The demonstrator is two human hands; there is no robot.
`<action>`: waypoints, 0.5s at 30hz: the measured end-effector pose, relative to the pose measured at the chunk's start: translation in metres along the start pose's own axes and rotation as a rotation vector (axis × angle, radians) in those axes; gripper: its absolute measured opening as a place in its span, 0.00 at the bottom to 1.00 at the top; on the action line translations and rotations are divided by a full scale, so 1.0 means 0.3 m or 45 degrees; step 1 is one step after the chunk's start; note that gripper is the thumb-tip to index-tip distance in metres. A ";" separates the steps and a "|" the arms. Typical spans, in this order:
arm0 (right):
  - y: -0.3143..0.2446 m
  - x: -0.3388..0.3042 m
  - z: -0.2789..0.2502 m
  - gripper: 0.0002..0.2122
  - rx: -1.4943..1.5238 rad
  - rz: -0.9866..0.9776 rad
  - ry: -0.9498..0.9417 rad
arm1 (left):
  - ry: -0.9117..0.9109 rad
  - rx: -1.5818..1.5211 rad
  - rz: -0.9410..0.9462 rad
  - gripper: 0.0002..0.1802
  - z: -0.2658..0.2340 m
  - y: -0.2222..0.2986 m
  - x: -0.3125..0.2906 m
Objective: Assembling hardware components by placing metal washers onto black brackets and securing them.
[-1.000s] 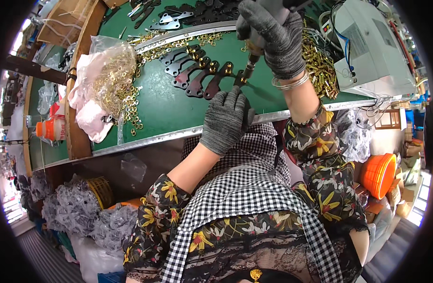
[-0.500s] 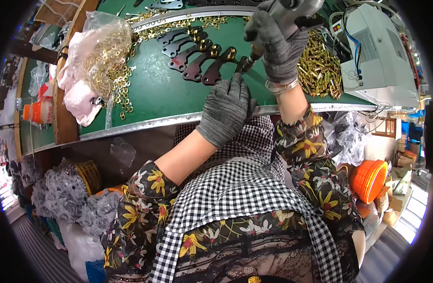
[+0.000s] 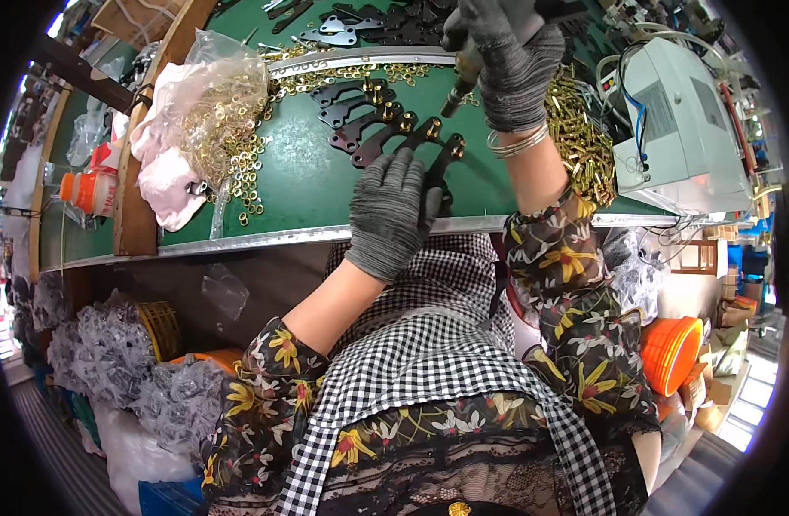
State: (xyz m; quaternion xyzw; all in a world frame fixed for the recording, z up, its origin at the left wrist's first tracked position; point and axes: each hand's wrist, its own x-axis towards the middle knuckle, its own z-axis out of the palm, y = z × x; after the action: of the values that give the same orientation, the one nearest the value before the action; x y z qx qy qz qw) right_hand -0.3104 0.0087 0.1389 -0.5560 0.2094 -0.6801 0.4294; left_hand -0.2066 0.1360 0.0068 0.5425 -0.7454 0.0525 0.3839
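Observation:
In a grey knit glove, my left hand (image 3: 386, 213) lies with its fingers stretched flat over the near ends of the dark metal plates. Its thumb rests beside the rightmost plate (image 3: 446, 163), which has a brass fitting (image 3: 457, 144) standing at its far end. Several similar plates (image 3: 370, 142) fan out to the left, each with a brass piece. My right hand (image 3: 519, 82), gloved too, is closed round a power screwdriver (image 3: 467, 76), partly hidden by the fingers. The tool's tip hangs apart from the rightmost brass fitting, up and to its left.
Brass rings (image 3: 244, 163) spill from a plastic bag at the left. A heap of long brass pieces (image 3: 575, 146) lies right of my right forearm, by a white box-shaped machine (image 3: 682, 129). A metal rail (image 3: 360, 58) crosses the green table (image 3: 300, 185), with more dark plates behind it.
The screwdriver has lifted off the rightmost plate, which now shows its brass fitting. My left hand has drawn back slightly toward the left, onto the near ends of the plates.

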 end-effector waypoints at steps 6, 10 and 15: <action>0.150 -0.076 -0.030 0.08 -0.081 -0.059 -0.105 | -0.119 0.069 -0.072 0.20 0.004 -0.012 -0.009; 0.223 -0.095 -0.085 0.08 -0.186 -0.073 -0.024 | -0.235 0.052 -0.077 0.25 0.001 -0.010 -0.007; 0.177 -0.085 0.054 0.06 -0.120 -0.076 0.500 | -0.242 0.090 -0.064 0.26 0.001 -0.016 -0.003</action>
State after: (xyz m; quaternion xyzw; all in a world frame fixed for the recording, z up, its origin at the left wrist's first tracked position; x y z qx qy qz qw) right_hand -0.2763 0.0038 0.0886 -0.4381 0.3043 -0.7774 0.3335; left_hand -0.2027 0.1345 0.0044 0.5769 -0.7622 0.0173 0.2931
